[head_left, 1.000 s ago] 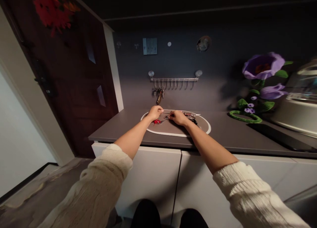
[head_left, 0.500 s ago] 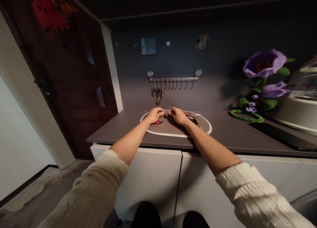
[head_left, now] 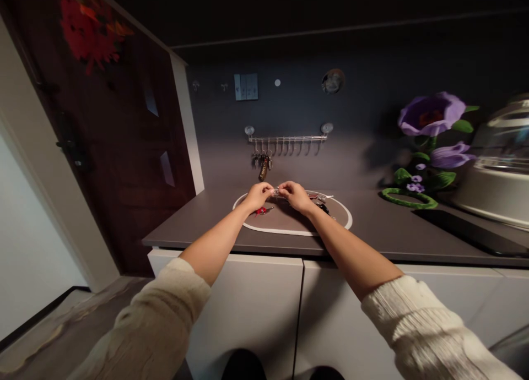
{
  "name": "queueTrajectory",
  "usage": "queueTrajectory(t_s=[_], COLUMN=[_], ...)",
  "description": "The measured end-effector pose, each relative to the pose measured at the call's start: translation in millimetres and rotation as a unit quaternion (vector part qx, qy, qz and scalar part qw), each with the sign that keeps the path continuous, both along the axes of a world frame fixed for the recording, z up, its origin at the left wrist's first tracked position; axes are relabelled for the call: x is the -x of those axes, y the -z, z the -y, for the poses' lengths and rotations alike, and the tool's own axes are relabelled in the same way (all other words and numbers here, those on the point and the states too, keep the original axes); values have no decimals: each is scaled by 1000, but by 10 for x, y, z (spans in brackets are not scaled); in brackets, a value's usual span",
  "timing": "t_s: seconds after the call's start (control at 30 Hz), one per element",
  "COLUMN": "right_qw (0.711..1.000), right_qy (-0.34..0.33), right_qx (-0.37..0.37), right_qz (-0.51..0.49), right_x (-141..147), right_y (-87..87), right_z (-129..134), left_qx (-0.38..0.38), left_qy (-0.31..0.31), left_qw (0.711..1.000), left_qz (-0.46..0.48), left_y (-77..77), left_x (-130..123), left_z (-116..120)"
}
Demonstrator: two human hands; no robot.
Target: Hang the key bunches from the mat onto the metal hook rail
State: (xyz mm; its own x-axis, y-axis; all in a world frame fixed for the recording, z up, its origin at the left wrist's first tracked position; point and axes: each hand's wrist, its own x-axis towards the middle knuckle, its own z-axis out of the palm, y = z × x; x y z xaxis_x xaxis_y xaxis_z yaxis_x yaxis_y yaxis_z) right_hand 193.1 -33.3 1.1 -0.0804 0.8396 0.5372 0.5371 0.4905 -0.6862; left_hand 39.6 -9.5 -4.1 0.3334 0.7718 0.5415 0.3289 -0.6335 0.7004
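Note:
My left hand (head_left: 260, 195) and my right hand (head_left: 294, 195) meet over the back part of an oval mat (head_left: 285, 231) with a white rim. Both are closed in a pinch on a small shiny key ring (head_left: 276, 193), partly hidden by the fingers. On the mat by my left wrist lies a red key fob (head_left: 261, 210) with a key. Several keys (head_left: 320, 198) and a dark item (head_left: 323, 208) lie to the right of my right hand, partly covered by it.
A clear hook rail (head_left: 289, 139) on the wall carries several keys (head_left: 263, 165) at its left end. Purple knitted flowers (head_left: 432, 115), a black flat object (head_left: 467, 231) and a white-based appliance (head_left: 491, 195) stand at the right. A dark door (head_left: 124, 148) is at the left.
My fingertips have drawn slightly closer together around the key ring. The whole view has shifted a little, with the wall and counter now lower in it.

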Motion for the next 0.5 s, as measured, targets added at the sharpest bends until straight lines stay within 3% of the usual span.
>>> queueTrajectory(t_s=[0.2,0.5], right_qw=[991,974], right_qy=[-56,-110], right_qx=[50,80], right_qz=[-115,-183], right_x=[20,32], right_y=[14,25], right_z=[-6,-13], left_qx=[46,89], left_qy=[31,43], left_qw=[994,984], left_qz=[90,145], left_y=[11,4], left_x=[-30,-60], left_z=[-9,22])
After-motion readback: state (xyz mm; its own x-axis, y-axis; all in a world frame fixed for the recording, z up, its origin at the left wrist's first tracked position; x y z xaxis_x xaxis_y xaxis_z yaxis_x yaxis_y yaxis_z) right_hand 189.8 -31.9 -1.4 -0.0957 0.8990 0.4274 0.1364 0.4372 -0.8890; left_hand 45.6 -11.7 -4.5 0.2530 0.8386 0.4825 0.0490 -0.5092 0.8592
